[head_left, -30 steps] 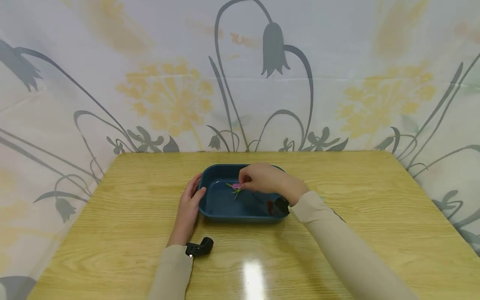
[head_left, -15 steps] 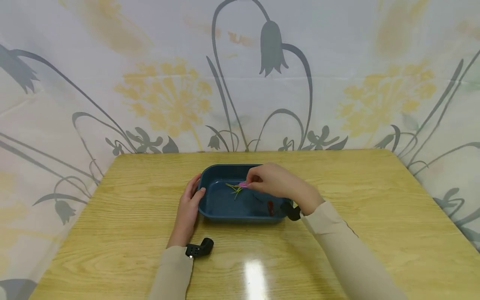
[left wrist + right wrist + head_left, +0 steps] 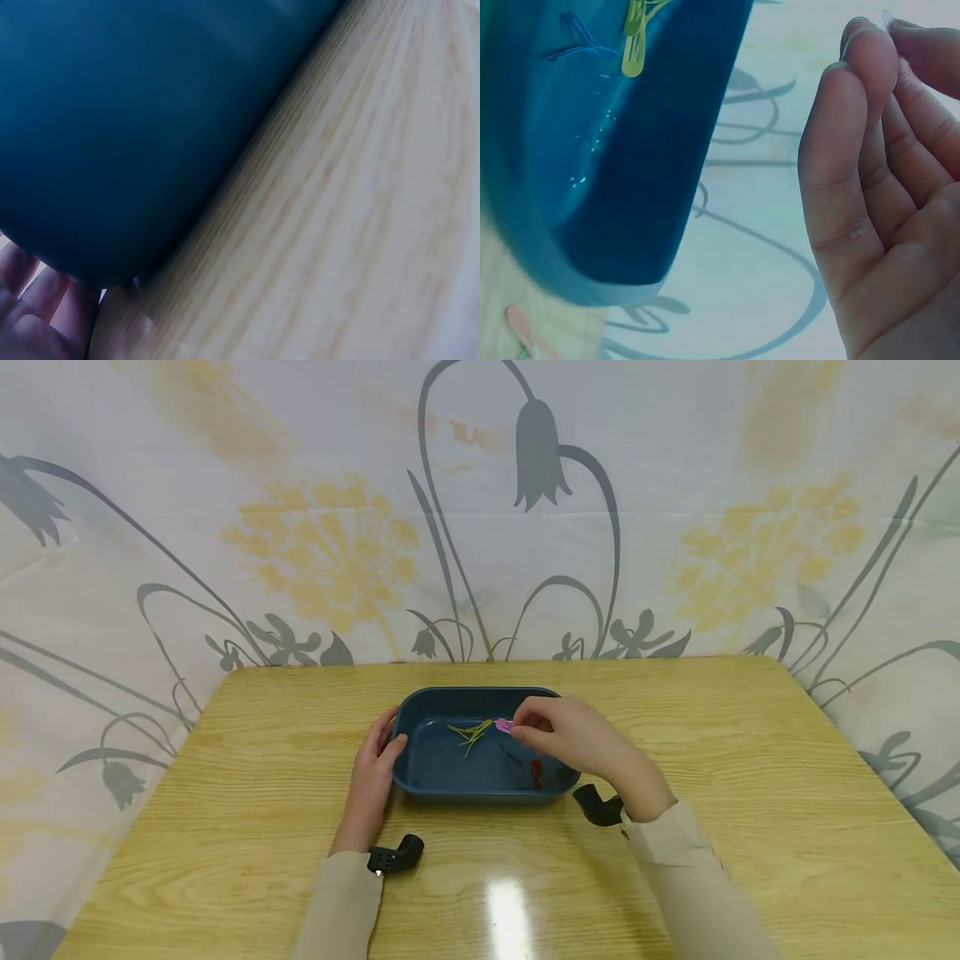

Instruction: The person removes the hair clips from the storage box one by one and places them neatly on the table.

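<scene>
My left hand [image 3: 373, 766] grips the left end of a dark blue tray [image 3: 480, 798], thumb over the rim and fingers along the outside wall. In the left wrist view, its fingers [image 3: 45, 300] lie against the tray's outer side. Above the tray's right half, my right hand [image 3: 573, 735] pinches a small pink flat piece [image 3: 503, 726] between thumb and fingertips. That piece is mostly hidden in the right wrist view. Several slim yellow-green pieces [image 3: 471, 735] with slotted heads lie on the tray floor. To their right lie a dark blue slim piece [image 3: 512, 754] and a dark red one [image 3: 536, 774].
The tray stands on a wood-grain table [image 3: 262, 777], near its back edge. In the right wrist view, a pink slim piece [image 3: 517, 322] lies on the table outside the tray. A flower-patterned sheet [image 3: 480, 527] hangs behind.
My right hand has moved right with the pink piece, away from the yellow-green pieces, which now show more fully. The left hand keeps its grip on the tray.
</scene>
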Motion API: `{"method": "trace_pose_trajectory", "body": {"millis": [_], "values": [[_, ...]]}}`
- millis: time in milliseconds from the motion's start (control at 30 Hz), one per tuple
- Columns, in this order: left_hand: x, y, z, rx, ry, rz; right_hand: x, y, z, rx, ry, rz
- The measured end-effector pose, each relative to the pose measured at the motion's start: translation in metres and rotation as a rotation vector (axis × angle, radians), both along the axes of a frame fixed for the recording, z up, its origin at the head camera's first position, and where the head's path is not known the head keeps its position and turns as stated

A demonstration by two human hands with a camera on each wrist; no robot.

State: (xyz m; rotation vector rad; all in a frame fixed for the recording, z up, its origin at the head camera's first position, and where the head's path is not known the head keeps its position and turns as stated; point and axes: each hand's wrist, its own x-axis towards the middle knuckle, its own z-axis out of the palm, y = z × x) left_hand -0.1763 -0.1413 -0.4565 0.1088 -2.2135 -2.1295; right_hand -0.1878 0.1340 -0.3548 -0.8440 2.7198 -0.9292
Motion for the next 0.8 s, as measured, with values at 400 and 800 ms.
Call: {"method": "trace_pose_trajectory", "body": {"millis": [400, 800], "values": [[0.001, 0.001, 0.001, 0.018, 0.021, -0.004, 0.006, 0.017, -0.014, -0.115, -0.010, -0.109], [-0.001, 0.001, 0.001, 0.007, 0.020, 0.003, -0.002, 0.032, -0.021, -0.102, 0.035, -0.206]]}}
